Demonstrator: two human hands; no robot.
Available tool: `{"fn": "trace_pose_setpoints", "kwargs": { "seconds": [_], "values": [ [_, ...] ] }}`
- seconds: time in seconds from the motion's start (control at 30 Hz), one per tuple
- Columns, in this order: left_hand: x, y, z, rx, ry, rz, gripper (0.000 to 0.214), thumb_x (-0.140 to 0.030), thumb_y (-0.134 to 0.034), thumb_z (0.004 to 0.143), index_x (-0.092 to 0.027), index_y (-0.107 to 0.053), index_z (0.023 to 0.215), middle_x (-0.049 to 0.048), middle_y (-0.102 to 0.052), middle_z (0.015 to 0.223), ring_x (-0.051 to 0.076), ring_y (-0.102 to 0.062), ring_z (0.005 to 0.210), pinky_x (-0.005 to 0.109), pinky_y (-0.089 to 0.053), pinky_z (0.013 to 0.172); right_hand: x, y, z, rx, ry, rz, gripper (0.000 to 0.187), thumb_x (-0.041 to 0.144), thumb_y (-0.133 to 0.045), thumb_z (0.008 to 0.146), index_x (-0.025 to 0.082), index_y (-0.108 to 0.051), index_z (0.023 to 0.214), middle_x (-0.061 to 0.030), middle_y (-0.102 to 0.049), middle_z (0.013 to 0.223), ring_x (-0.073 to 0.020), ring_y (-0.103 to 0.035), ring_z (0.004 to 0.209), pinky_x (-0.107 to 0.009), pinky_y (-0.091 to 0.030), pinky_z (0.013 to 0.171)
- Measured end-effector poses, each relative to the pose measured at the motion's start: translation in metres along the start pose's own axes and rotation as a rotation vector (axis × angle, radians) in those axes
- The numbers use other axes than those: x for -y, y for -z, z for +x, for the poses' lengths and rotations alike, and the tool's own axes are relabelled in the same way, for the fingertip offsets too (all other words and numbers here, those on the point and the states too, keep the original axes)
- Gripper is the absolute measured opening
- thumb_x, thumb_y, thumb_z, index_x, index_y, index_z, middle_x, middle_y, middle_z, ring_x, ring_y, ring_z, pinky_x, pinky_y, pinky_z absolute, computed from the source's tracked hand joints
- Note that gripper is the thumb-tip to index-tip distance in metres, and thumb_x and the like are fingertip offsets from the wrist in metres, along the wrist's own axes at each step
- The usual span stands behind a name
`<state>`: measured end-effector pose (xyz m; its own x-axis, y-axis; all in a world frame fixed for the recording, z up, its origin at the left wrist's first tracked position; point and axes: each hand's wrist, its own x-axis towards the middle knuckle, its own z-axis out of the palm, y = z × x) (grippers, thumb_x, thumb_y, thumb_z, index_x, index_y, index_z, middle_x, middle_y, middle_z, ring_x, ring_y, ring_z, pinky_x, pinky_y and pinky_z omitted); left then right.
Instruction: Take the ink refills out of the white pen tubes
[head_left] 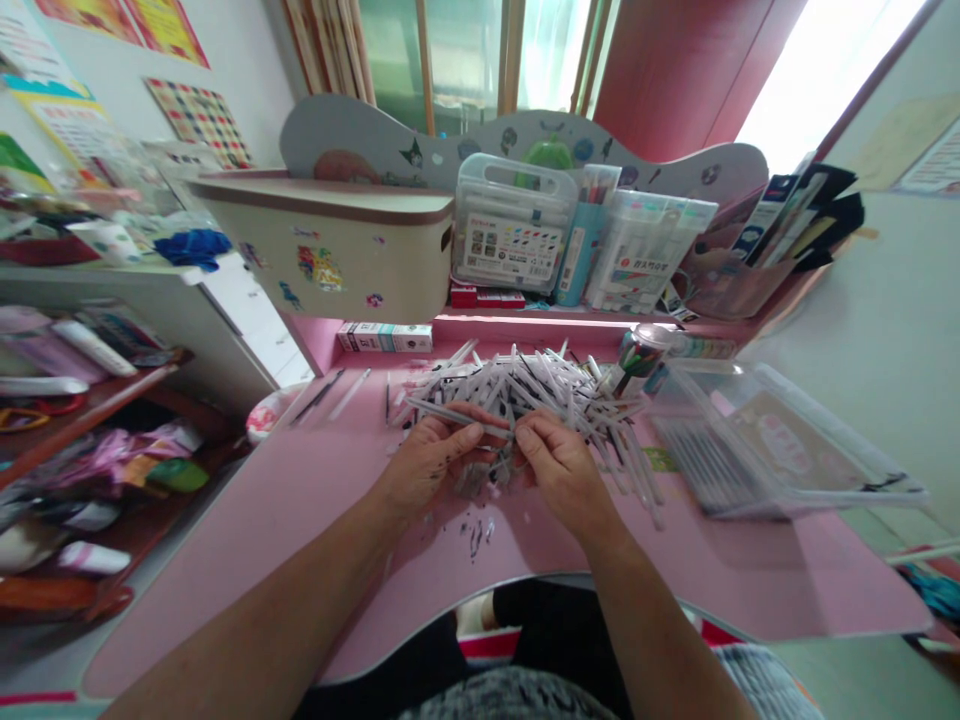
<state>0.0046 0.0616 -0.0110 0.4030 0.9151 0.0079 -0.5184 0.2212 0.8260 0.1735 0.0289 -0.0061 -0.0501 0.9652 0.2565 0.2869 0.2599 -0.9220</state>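
Pen (pixel 454 413), slim and grey-white, sits off the pink worktop (pixel 315 480), held between both hands just in front of the big pile of pens (pixel 540 385). Its long axis runs nearly side to side and tilts slightly. The free end pokes out past the left hand (pixel 435 460), up and to the left. The other end dips towards the right hand (pixel 562 470), where the two hands almost meet. The left hand is curled round the barrel with the thumb lying along it, so most of the pen's length lies on that side. The right hand's fingers (pixel 529 432) are pinched together on the near tip, closed tight, with only the very end between them. What sits under that pinch is too small to tell. Loose pens from the pile fan out beside the right wrist. Dark ink specks (pixel 476 535) mark the worktop just below the hands. A clear plastic case (pixel 772 440) lies open well to the right, nearer the right hand than the left.
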Motion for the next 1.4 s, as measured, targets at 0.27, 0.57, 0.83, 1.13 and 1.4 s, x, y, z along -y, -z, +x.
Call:
{"fn": "trace_pose_setpoints", "kwargs": {
  "seconds": [0.27,0.57,0.83,1.13,1.4],
  "values": [
    [-0.002,0.004,0.001,0.057,-0.027,0.030,0.017,-0.022,-0.081,0.076,-0.016,-0.071,0.089,0.0069,-0.077,0.100,0.017,-0.074,0.083,0.023,-0.060,0.070,-0.001,0.008,0.000,0.022,-0.207,0.223,0.032,0.045,-0.050,0.093,0.019,-0.055,0.076,0.0021,-0.053,0.064,-0.0109,-0.050,0.052,-0.024,-0.040,0.048],
    [-0.007,0.009,0.004,0.048,-0.105,0.063,0.016,-0.020,-0.080,0.075,-0.016,-0.071,0.088,0.0063,-0.077,0.096,0.015,-0.073,0.078,0.022,-0.060,0.068,0.009,0.009,0.000,-0.058,0.095,-0.104,0.009,0.020,-0.062,0.083,0.019,-0.065,0.091,-0.0037,-0.058,0.098,-0.0126,-0.057,0.077,-0.025,-0.046,0.066],
    [-0.013,0.008,0.003,0.021,-0.125,0.093,0.018,-0.022,-0.083,0.073,-0.015,-0.073,0.086,0.0055,-0.077,0.092,0.013,-0.071,0.074,0.020,-0.060,0.067,0.012,0.003,0.001,-0.057,0.162,-0.142,0.008,0.017,-0.057,0.087,0.018,-0.064,0.084,-0.0017,-0.055,0.090,-0.0136,-0.055,0.080,-0.027,-0.043,0.074],
    [-0.032,0.009,0.004,-0.048,-0.219,0.073,0.018,-0.021,-0.081,0.072,-0.015,-0.070,0.085,0.0053,-0.074,0.086,0.015,-0.070,0.072,0.024,-0.059,0.066,0.007,0.002,0.002,-0.059,0.014,0.041,0.015,0.032,-0.053,0.091,0.020,-0.061,0.096,-0.0032,-0.058,0.093,-0.0152,-0.056,0.079,-0.027,-0.046,0.065],
    [-0.059,0.038,0.019,-0.602,-0.463,-0.099,0.013,-0.022,-0.059,0.089,-0.018,-0.061,0.077,-0.0040,-0.056,0.056,0.009,-0.053,0.045,0.020,-0.043,0.045,-0.001,0.011,0.000,-0.122,0.015,-0.118,0.015,0.029,-0.056,0.086,0.019,-0.060,0.097,-0.0056,-0.059,0.097,-0.0137,-0.055,0.074,-0.025,-0.046,0.060]
  ]
}}
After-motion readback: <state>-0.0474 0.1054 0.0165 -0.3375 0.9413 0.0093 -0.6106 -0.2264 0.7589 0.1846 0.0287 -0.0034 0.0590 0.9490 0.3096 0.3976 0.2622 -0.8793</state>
